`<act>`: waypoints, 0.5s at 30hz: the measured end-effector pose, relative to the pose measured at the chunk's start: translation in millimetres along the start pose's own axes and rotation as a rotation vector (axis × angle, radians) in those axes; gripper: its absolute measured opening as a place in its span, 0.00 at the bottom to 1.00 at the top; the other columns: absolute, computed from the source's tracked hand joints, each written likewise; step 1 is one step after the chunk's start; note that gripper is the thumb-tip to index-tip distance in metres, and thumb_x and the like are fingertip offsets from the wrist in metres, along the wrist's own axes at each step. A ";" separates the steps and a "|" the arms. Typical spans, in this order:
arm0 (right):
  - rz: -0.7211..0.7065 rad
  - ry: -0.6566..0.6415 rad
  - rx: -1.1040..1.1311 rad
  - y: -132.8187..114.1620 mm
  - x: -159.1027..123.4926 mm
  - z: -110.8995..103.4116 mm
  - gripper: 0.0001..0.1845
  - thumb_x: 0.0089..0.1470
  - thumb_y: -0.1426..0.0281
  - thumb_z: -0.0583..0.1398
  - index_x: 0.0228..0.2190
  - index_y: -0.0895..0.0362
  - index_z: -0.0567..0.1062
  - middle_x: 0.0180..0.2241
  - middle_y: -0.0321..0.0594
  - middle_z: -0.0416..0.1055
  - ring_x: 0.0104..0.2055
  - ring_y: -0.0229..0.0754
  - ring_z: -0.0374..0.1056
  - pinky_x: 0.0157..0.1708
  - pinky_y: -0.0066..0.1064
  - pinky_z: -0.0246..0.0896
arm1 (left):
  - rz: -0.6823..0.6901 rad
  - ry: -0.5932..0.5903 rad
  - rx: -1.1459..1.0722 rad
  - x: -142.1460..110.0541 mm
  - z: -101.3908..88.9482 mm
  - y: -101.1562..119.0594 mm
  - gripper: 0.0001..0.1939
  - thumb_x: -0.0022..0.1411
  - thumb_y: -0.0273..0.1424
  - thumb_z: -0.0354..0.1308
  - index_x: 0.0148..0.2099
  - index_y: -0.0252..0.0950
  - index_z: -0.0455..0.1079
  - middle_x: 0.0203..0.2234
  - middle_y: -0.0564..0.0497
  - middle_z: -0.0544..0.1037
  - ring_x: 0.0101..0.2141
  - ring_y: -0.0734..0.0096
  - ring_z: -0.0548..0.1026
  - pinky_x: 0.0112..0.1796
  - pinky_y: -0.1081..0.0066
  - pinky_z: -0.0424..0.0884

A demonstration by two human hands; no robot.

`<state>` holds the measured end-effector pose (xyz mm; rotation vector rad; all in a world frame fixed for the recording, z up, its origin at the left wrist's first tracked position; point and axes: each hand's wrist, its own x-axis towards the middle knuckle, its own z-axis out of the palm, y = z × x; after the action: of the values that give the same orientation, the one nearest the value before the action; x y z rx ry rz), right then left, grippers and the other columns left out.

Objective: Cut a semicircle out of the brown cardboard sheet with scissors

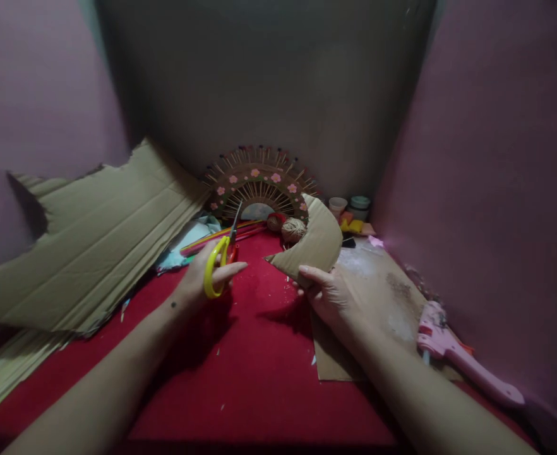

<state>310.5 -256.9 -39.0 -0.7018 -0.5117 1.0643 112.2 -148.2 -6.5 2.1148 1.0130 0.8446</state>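
cardboard crescent (pixel 324 237) | plain tan | rounded back | pointed lower tip

- Pink glue gun (pixel 458 357), at right
- Flowered fan-shaped decoration (pixel 265 175) before the grey wall (pixel 269 76)
- Beige yarn ball (pixel 293 230) beside a reddish ball (pixel 274 222)
- Pale cup (pixel 338 206) near a lidded tub (pixel 359 203)

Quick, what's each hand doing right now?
Left hand: holding the scissors by the yellow handles.
Right hand: holding a cardboard crescent near its lower edge.
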 end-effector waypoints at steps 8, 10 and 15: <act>-0.095 0.085 0.109 -24.0 -3.5 12.7 0.14 0.29 0.77 0.69 0.24 0.57 0.75 0.21 0.30 0.75 0.21 0.34 0.67 0.20 0.25 0.64 | 0.266 -0.086 -0.122 -16.5 21.4 1.2 0.17 0.56 0.33 0.53 0.49 0.39 0.59 0.37 0.48 0.73 0.38 0.64 0.75 0.40 0.63 0.70; -0.142 0.076 0.137 -30.2 -4.0 14.9 0.14 0.30 0.77 0.69 0.24 0.57 0.75 0.22 0.29 0.75 0.21 0.33 0.67 0.20 0.24 0.62 | 0.267 -0.176 -0.074 -16.3 18.1 -3.3 0.23 0.54 0.30 0.52 0.54 0.39 0.56 0.41 0.47 0.73 0.42 0.62 0.74 0.43 0.62 0.70; -0.232 0.057 0.188 -37.2 -1.7 15.6 0.12 0.32 0.78 0.68 0.25 0.56 0.75 0.23 0.28 0.76 0.21 0.33 0.68 0.18 0.24 0.60 | 0.247 -0.384 0.065 -16.6 10.6 -1.0 0.31 0.51 0.28 0.50 0.59 0.39 0.51 0.42 0.48 0.73 0.42 0.62 0.73 0.44 0.63 0.68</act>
<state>321.7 -265.7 -1.2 -0.4926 -0.4267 0.8595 111.6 -164.2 -18.0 2.3706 0.5947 0.4901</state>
